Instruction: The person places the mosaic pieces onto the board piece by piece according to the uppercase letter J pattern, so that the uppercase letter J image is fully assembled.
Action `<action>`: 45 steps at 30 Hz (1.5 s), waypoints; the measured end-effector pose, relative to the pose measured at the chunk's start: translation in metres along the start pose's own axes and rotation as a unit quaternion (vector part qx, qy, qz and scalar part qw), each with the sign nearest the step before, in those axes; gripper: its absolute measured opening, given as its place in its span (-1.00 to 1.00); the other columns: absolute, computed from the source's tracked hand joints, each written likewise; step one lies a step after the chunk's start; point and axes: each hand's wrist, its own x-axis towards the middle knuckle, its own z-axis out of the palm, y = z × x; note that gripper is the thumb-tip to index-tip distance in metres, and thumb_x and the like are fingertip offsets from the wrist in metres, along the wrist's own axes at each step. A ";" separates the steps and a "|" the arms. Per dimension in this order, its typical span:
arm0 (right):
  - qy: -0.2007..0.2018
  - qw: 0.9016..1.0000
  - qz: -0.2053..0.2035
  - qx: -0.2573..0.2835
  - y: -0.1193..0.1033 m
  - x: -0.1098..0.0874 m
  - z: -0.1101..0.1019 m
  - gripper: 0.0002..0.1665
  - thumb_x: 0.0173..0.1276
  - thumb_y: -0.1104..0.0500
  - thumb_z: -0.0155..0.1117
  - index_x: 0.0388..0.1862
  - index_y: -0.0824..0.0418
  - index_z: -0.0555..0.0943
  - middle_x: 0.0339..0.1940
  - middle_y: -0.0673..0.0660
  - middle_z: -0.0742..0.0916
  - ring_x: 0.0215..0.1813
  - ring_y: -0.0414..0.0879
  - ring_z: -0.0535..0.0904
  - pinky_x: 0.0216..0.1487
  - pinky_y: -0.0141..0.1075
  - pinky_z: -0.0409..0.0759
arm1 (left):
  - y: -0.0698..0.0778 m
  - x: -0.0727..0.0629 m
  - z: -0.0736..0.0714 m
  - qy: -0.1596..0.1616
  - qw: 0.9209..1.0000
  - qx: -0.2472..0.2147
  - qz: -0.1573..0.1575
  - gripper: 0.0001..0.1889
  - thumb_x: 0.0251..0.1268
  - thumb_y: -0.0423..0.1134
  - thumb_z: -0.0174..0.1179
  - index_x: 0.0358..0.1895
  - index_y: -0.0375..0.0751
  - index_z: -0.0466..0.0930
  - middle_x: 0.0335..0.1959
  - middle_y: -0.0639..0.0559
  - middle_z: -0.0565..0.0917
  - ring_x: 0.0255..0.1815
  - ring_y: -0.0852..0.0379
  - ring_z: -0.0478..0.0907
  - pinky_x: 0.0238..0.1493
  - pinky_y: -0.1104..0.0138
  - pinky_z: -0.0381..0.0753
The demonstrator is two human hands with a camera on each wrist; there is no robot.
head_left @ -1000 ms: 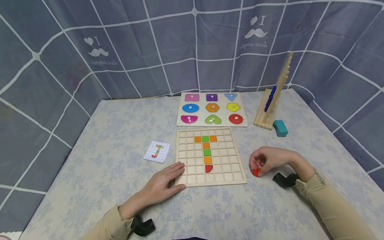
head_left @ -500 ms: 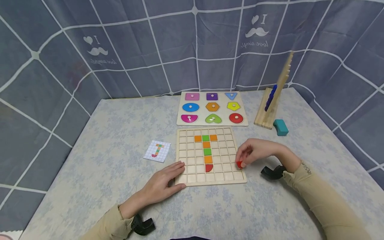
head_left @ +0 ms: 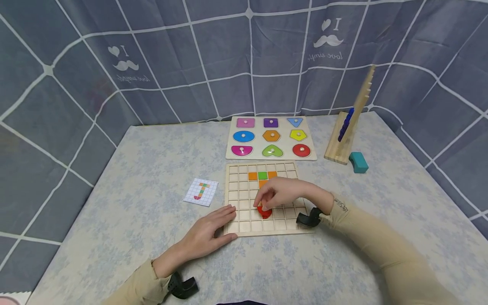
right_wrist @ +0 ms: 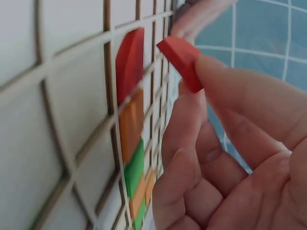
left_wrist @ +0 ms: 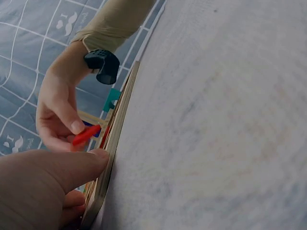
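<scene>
My right hand is over the wooden grid board, pinching a red tile between thumb and finger. In the right wrist view this tile is held tilted and apart from the board. Set in the grid beside it is another red tile with a rounded side, at the end of a column of orange and green tiles. My left hand rests at the board's near left edge with fingers extended. In the left wrist view, its thumb lies against the rim. My right hand hides part of the column in the head view.
A printed pattern card lies left of the board. Behind it is a knobbed shape puzzle. A wooden stand with blue pieces and a teal block are at the back right. A grid-patterned curtain surrounds the table.
My right hand has carried the red tile leftward, from the table right of the board to above the tile column. My left hand has stayed in place.
</scene>
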 end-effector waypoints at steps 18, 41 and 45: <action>0.020 0.999 0.034 -0.019 -0.009 0.019 0.013 -0.92 0.23 0.25 0.31 -0.34 0.08 0.69 -0.47 -0.13 0.65 -0.38 -0.27 0.55 -0.24 -0.40 0.55 | -0.001 0.001 0.002 0.015 1.000 0.006 0.015 -0.38 0.25 0.05 0.20 0.24 -0.32 0.45 0.30 -0.06 0.41 0.36 0.06 0.26 0.27 0.14 0.33; 0.063 0.989 0.095 -0.099 -0.014 0.014 0.020 -0.83 0.14 0.05 0.43 -0.61 -0.07 0.65 -0.64 -0.17 0.61 -0.49 -0.27 0.50 -0.41 -0.37 0.47 | 0.001 0.000 0.000 0.002 1.000 0.004 0.010 -0.38 0.28 0.05 0.17 0.27 -0.31 0.41 0.32 -0.07 0.38 0.37 0.02 0.23 0.28 0.10 0.32; 0.067 0.988 0.085 -0.111 -0.013 0.009 0.021 -0.85 0.16 0.08 0.41 -0.57 -0.08 0.65 -0.65 -0.19 0.60 -0.51 -0.27 0.47 -0.40 -0.37 0.46 | 0.001 0.000 0.000 -0.002 1.000 0.003 0.004 -0.38 0.28 0.05 0.17 0.27 -0.30 0.41 0.33 -0.06 0.37 0.38 0.04 0.22 0.29 0.11 0.31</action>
